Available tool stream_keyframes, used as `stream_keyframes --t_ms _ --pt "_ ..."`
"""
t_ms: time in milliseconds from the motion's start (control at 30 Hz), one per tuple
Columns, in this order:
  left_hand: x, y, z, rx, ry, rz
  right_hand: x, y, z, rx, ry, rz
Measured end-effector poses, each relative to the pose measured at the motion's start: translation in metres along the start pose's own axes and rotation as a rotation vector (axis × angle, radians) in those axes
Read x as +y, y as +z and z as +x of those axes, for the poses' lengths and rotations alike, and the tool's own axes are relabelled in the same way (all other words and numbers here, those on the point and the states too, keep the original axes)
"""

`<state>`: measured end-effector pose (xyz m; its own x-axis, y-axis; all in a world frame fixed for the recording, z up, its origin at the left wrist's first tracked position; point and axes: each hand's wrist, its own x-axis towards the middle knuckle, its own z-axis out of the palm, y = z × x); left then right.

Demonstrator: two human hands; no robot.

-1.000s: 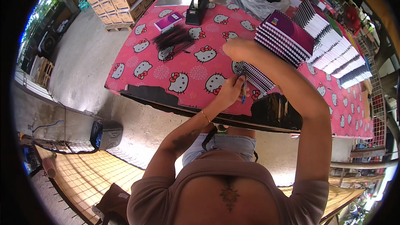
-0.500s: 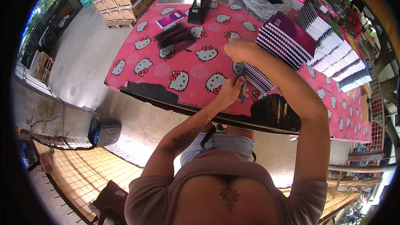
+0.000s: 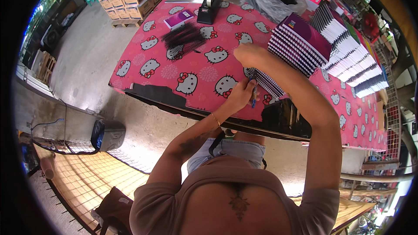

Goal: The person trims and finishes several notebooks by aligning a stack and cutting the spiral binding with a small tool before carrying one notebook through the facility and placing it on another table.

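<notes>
Gripping a blue pen [image 3: 253,95], the left hand [image 3: 241,94]; right hand [image 3: 249,55] curled over spiral notebooks [image 3: 266,82].

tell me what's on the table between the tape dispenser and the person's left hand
In the head view, a loose black pile of thin strips lies on the pink cat-print tablecloth between the tape dispenser and the left hand.

one head-worn fisheye view looks steeply down from close above, facing the pink table [image 3: 196,67] ahead.
</notes>
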<state>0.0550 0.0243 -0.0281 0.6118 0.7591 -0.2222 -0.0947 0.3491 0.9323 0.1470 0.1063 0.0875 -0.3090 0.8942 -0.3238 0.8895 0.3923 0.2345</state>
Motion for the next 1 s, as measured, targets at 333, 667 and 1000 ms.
stream_keyframes --t_ms 333,667,1000 --pt "0.002 -0.004 -0.002 -0.030 0.005 0.051 0.004 0.006 0.003 -0.091 -0.059 -0.106" --pt "0.002 -0.002 0.004 0.025 -0.055 -0.025 0.007 0.028 0.020 -0.209 -0.040 -0.021" --pt "0.002 -0.006 0.000 0.012 -0.154 -0.156 -0.002 0.011 0.012 -0.224 -0.066 -0.092"
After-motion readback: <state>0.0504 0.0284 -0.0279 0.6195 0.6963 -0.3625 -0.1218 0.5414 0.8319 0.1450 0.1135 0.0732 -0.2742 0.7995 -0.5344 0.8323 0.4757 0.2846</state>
